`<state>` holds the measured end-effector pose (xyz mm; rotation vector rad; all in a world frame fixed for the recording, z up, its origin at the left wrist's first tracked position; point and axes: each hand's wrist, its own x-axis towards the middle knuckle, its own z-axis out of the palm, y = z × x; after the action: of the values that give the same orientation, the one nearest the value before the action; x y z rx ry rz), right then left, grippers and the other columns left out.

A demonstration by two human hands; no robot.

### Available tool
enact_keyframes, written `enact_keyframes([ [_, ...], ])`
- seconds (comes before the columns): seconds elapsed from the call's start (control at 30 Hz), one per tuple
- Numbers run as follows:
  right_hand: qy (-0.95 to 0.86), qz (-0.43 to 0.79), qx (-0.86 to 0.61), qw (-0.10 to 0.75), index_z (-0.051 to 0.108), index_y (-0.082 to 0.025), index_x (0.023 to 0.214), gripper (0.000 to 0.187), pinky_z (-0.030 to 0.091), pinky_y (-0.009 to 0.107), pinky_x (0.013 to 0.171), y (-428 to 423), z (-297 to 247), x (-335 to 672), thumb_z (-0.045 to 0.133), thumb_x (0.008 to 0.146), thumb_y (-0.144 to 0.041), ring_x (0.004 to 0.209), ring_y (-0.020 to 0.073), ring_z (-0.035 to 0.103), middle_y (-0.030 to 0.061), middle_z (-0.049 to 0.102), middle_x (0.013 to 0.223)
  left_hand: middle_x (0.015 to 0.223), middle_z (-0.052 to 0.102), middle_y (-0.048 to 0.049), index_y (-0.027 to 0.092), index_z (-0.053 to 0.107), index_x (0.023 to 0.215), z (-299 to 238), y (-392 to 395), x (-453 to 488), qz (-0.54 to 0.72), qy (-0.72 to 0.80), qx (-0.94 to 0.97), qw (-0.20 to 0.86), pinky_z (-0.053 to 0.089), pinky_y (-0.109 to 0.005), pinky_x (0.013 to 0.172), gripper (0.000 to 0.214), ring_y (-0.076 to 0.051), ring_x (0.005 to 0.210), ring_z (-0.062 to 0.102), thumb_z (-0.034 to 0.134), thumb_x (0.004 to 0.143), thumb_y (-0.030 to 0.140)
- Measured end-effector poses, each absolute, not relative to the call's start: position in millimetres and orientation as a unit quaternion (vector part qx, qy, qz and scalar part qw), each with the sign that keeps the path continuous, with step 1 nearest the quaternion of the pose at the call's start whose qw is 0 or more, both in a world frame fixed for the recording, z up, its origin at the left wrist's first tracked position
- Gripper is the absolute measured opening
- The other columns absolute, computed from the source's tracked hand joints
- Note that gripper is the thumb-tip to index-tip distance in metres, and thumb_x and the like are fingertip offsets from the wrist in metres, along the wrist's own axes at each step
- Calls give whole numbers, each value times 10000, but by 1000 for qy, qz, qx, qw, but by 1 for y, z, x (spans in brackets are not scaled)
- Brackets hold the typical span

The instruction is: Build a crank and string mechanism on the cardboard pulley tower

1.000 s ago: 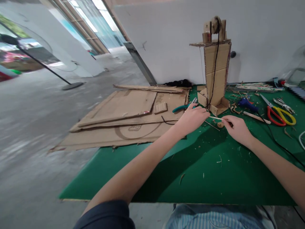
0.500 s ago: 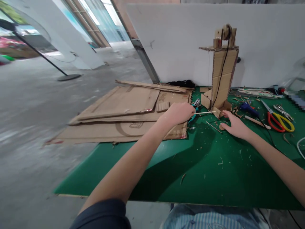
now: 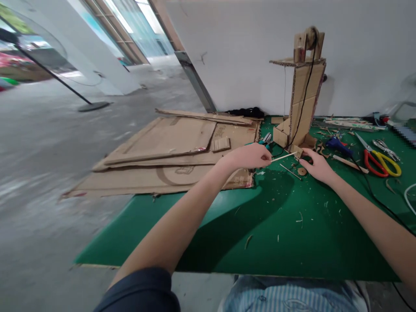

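Observation:
My left hand [image 3: 256,156] pinches a thin wooden stick [image 3: 283,157], which points right. The stick's far end meets a small cardboard piece [image 3: 295,151] at the foot of a cardboard tower [image 3: 303,99]. My right hand [image 3: 316,165] grips that piece by its right edge, between thumb and fingers. Whether the piece is joined to the tower I cannot tell. Just below lie a small cardboard disc [image 3: 302,171] and a thin metal-looking rod [image 3: 290,171]. A black cord [image 3: 305,95] hangs down the tower from a wheel [image 3: 311,38] on top.
Stacked cardboard sheets [image 3: 156,160] cover the table's left. Teal-handled pliers [image 3: 267,139] lie behind my left hand. On the right are a blue glue gun [image 3: 338,146], scissors [image 3: 378,160], a craft knife-like stick [image 3: 350,164] and scraps. A white board [image 3: 243,56] stands behind the green table [image 3: 260,242].
My right hand has left the cardboard disc and closed on the small cardboard piece. My left hand has shifted slightly right and down, and the stick is now more tilted.

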<state>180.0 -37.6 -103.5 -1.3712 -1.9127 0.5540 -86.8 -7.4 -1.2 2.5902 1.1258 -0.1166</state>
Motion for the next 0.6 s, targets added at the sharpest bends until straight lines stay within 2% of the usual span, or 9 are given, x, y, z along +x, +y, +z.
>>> enact_keyframes([
  [0.23,-742,204,-532,353,559,-200,1304,433,508,445,958,-39,-105,180,572,899,-353,1153,266,631,128,674,1240,759,719,-32,161,699,757,3,-7,-85,-58,402,874,266,378,-227,564,286,-100,580,550,519,823,372],
  [0.4,-751,216,-512,356,577,-186,1264,372,507,433,967,-42,-101,176,549,907,-284,1112,237,648,117,692,1202,775,734,-40,158,718,789,1,-5,-86,-73,419,864,270,379,-224,550,294,-106,587,563,530,812,383],
  [0.6,-757,205,-510,353,572,-179,1273,395,499,428,979,-42,-101,176,572,890,-273,1127,243,646,129,687,1217,804,746,-39,161,727,817,-4,0,-89,-74,414,870,259,387,-220,575,275,-110,627,589,527,802,348],
])
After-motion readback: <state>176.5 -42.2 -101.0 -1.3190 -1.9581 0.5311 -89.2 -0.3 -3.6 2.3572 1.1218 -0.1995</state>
